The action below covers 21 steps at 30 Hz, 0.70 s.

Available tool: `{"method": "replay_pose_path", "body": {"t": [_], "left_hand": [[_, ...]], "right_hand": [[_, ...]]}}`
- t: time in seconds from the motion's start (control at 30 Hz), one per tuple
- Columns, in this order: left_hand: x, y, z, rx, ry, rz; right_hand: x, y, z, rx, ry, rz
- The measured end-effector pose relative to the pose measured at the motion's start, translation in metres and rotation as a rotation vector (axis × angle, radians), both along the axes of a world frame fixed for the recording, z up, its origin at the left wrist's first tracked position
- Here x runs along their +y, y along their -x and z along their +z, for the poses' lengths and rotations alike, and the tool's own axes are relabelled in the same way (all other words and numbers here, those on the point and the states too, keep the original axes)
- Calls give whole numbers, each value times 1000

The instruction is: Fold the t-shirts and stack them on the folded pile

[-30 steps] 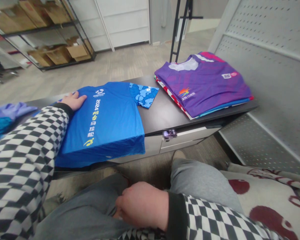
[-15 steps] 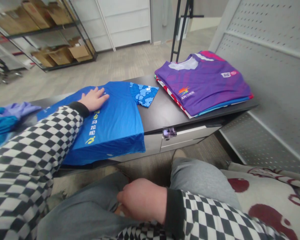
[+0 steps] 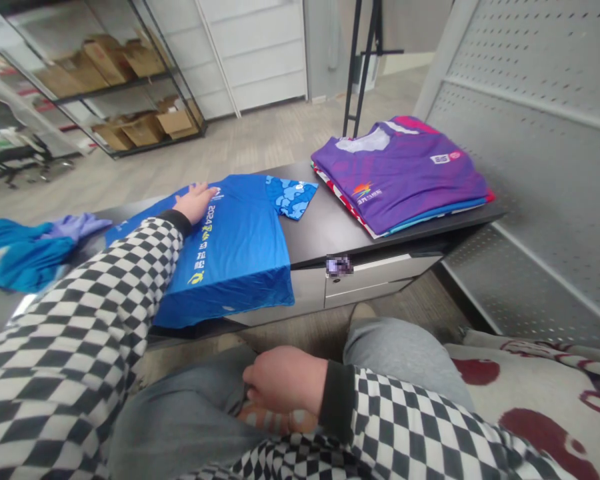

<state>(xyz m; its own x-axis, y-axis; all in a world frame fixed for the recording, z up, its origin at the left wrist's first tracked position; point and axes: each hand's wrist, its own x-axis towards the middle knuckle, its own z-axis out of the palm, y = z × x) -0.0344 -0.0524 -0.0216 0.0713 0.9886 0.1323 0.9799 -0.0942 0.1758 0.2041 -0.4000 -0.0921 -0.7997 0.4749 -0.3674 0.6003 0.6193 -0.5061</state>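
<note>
The left hand (image 3: 194, 202) lies palm down on the blue shirt (image 3: 250, 233), fingers a little spread, pressing on the cloth near the collar end without gripping it. The right hand (image 3: 287, 377) rests over the lap with its fingers curled inward; its inner side is hidden, so whether it is fully closed or has hold of anything cannot be told.

The blue shirt is on the bench (image 3: 325, 233), spread out mostly flat, its lower part hanging over the near edge in loose creases. One patterned sleeve (image 3: 293, 197) sticks out to the right. No fold shows in the body, so this shirt appears laid out but not yet folded; the forearm covers part of its left side.

Farther right on the bench, the purple shirt (image 3: 410, 173) tops a neat pile, edges of red, white and blue cloth showing beneath it; those pieces look already folded and stacked. Far to the left, a teal garment (image 3: 25, 253) and a lavender garment (image 3: 80, 227) lie bunched together, seemingly neither spread nor folded.
</note>
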Motion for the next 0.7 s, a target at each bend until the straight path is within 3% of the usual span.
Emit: {"method": "replay_pose_path", "body": {"t": [0.1,0.2,0.27,0.33,0.43,0.5,0.57,0.7], "left_hand": [[-37,-5,17,-242,-218,23],[-112,-11,21,-378,-388,-154],[-176,-14,9,-428,-405,-270],[-238,-14,-13,-497,-348,-333],[-302,-8,-52,-599,-219,-293],[-320,-3,-66,-637,-162,-238],[-320,0,-64,-635,-155,-222],[-289,-10,-19,-592,-218,-307]], "right_hand": [[2,-3,2,9,-5,-1],[2,-6,0,22,-14,-13],[1,-6,-2,16,-14,-21],[-2,-4,-6,-6,-4,-26],[-4,-1,-12,-41,7,-14],[-3,-1,-15,-63,8,-34],[1,-3,-15,-101,15,-137],[18,-18,-9,-127,-18,-461]]}}
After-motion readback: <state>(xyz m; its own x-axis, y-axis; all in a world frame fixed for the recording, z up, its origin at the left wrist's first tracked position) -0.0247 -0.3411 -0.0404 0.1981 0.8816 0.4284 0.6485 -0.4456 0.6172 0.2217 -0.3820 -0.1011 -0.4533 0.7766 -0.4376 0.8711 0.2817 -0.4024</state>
